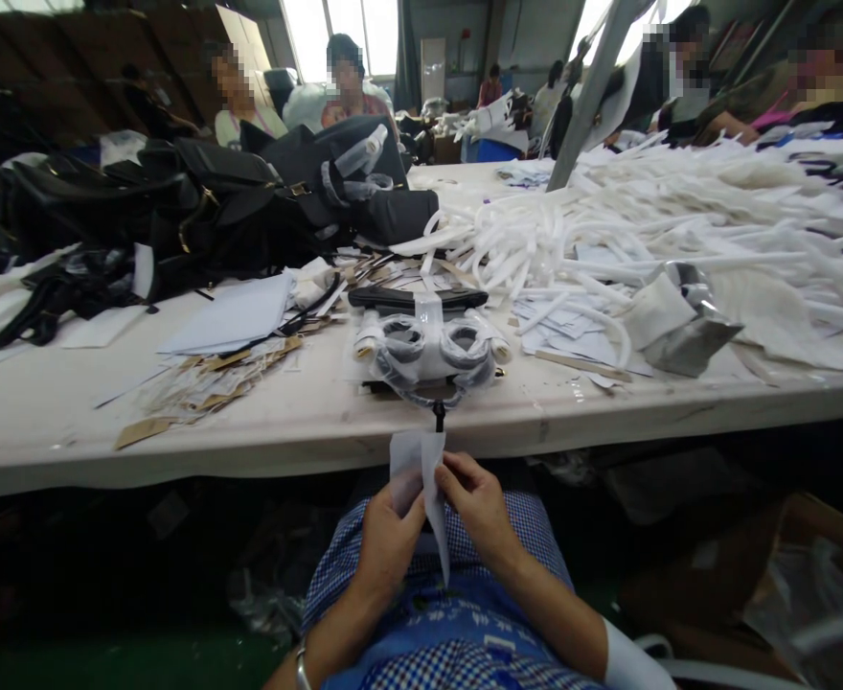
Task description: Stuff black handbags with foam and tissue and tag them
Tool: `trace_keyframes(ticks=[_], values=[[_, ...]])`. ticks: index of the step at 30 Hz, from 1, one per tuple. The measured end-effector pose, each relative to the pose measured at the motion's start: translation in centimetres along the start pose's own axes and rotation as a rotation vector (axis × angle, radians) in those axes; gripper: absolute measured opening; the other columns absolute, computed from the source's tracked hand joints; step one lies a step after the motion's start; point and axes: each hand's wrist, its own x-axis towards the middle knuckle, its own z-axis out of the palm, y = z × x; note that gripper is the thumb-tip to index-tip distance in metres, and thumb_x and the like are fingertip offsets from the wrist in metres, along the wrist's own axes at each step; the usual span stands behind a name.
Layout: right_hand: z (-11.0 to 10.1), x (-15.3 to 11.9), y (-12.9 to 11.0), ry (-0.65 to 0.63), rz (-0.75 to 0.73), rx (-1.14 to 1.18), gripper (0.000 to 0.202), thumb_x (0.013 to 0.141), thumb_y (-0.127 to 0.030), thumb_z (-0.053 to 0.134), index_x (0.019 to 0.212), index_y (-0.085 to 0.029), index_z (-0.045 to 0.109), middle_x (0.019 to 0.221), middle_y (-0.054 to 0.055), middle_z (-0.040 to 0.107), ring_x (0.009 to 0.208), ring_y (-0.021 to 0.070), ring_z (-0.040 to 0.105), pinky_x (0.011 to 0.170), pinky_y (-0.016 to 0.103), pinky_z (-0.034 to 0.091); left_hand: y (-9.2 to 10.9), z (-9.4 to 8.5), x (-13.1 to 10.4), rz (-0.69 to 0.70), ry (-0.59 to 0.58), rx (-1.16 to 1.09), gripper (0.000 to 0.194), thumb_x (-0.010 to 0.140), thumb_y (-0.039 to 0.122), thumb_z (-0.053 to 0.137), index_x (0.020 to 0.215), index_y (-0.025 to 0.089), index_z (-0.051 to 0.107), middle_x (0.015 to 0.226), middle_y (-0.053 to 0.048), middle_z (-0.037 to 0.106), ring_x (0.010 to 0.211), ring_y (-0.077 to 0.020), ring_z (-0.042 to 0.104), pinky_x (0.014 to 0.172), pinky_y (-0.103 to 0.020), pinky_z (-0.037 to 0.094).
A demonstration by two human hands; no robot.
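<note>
Between my two hands, just off the table's front edge, is a folded sheet of white paper (432, 489). My left hand (391, 527) grips its left half, thumb in front. With thumb and fingers my right hand (475, 503) pinches the right-hand flap, which hangs down. Right beyond the paper, at the edge, lies a black bag (421, 302) with its strap or handle wrapped in clear plastic (428, 359). A short black strap end (440, 415) hangs from it toward the paper.
Black bags (198, 192) are heaped on the left of the white table (364, 436). Paper sheets (231, 311) and brown tags (213, 383) lie nearer. White strips (536, 230) pile up on the right, beside a grey-and-white wrapped piece (676, 321). Several people sit or stand beyond the table.
</note>
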Motion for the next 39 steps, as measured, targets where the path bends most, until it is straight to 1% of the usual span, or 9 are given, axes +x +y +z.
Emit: trace_keyframes(ticks=[4, 7, 9, 12, 20, 26, 30, 33, 39], values=[[0.9, 0.2, 0.3, 0.090, -0.026, -0.041, 0.027, 0.080, -0.045, 0.073, 0.086, -0.019, 0.076, 0.081, 0.003, 0.063, 0.078, 0.0186, 0.059, 0.069, 0.028, 0.048, -0.4, -0.1, -0.6, -0.032, 0.010, 0.029, 0.039, 0.081, 0.045, 0.071, 0.109, 0.019, 0.075, 0.103, -0.006, 0.076, 0.101, -0.0288, 0.068, 0.091, -0.035, 0.052], [1.3, 0.3, 0.7, 0.137, -0.013, -0.035, 0.030, 0.079, -0.048, 0.073, 0.084, -0.018, 0.074, 0.079, 0.003, 0.064, 0.074, 0.0179, 0.057, 0.067, 0.028, 0.047, -1.0, -0.4, -1.2, -0.113, 0.029, -0.072, 0.052, 0.088, 0.059, 0.056, 0.114, 0.016, 0.072, 0.099, -0.009, 0.076, 0.092, -0.0281, 0.069, 0.079, -0.035, 0.055], [1.5, 0.2, 0.8, 0.150, -0.010, -0.032, 0.032, 0.078, -0.049, 0.073, 0.085, -0.018, 0.073, 0.079, 0.003, 0.065, 0.072, 0.0178, 0.057, 0.066, 0.028, 0.047, -1.3, -0.5, -1.5, -0.106, 0.027, -0.135, 0.056, 0.090, 0.061, 0.051, 0.117, 0.016, 0.070, 0.106, -0.010, 0.074, 0.096, -0.0276, 0.069, 0.082, -0.035, 0.055], [1.7, 0.3, 0.6, 0.152, -0.013, -0.022, 0.033, 0.078, -0.050, 0.072, 0.083, -0.018, 0.073, 0.080, 0.004, 0.066, 0.074, 0.0183, 0.059, 0.067, 0.029, 0.048, -1.3, -0.5, -1.7, -0.053, 0.067, -0.058, 0.047, 0.084, 0.051, 0.066, 0.118, 0.018, 0.070, 0.113, -0.009, 0.073, 0.105, -0.0272, 0.067, 0.092, -0.033, 0.051], [0.9, 2.9, -1.4, 0.036, -0.013, -0.038, 0.036, 0.075, -0.053, 0.073, 0.081, -0.017, 0.075, 0.067, 0.001, 0.065, 0.056, 0.0136, 0.051, 0.052, 0.026, 0.042, -1.1, -0.8, -1.5, -0.083, 0.100, 0.022, 0.041, 0.083, 0.045, 0.068, 0.110, 0.014, 0.073, 0.100, -0.007, 0.077, 0.095, -0.0276, 0.069, 0.081, -0.033, 0.053], [1.1, 2.9, -2.4, 0.034, -0.032, -0.074, 0.036, 0.076, -0.053, 0.073, 0.072, -0.018, 0.070, 0.058, -0.001, 0.059, 0.050, 0.0127, 0.048, 0.049, 0.026, 0.039, -1.2, -0.6, -1.6, -0.111, 0.157, -0.135, 0.041, 0.081, 0.045, 0.071, 0.110, 0.016, 0.074, 0.109, -0.009, 0.075, 0.107, -0.0278, 0.066, 0.096, -0.036, 0.049], [1.4, 2.7, -2.2, 0.034, -0.035, -0.074, 0.039, 0.078, -0.056, 0.070, 0.072, -0.018, 0.066, 0.056, -0.001, 0.056, 0.050, 0.0126, 0.048, 0.047, 0.025, 0.039, -1.1, -0.2, -1.8, -0.157, 0.170, -0.234, 0.047, 0.078, 0.047, 0.074, 0.112, 0.015, 0.071, 0.109, -0.009, 0.074, 0.104, -0.0267, 0.067, 0.094, -0.036, 0.050], [1.2, 2.9, -2.2, 0.015, -0.031, -0.080, 0.040, 0.078, -0.057, 0.070, 0.071, -0.017, 0.065, 0.055, -0.002, 0.055, 0.049, 0.0118, 0.049, 0.047, 0.024, 0.040, -1.4, -0.3, -1.8, -0.165, 0.205, -0.217, 0.049, 0.075, 0.049, 0.076, 0.109, 0.014, 0.071, 0.097, -0.008, 0.074, 0.092, -0.0241, 0.067, 0.087, -0.035, 0.052], [0.2, 3.4, -2.9, -0.161, 0.029, -0.110, 0.037, 0.070, -0.051, 0.079, 0.074, -0.015, 0.071, 0.054, -0.002, 0.057, 0.046, 0.0106, 0.048, 0.045, 0.022, 0.038, -2.7, -0.9, -1.6, -0.129, 0.194, -0.143, 0.044, 0.080, 0.049, 0.072, 0.109, 0.016, 0.070, 0.085, -0.002, 0.068, 0.083, -0.0194, 0.064, 0.080, -0.031, 0.052]])
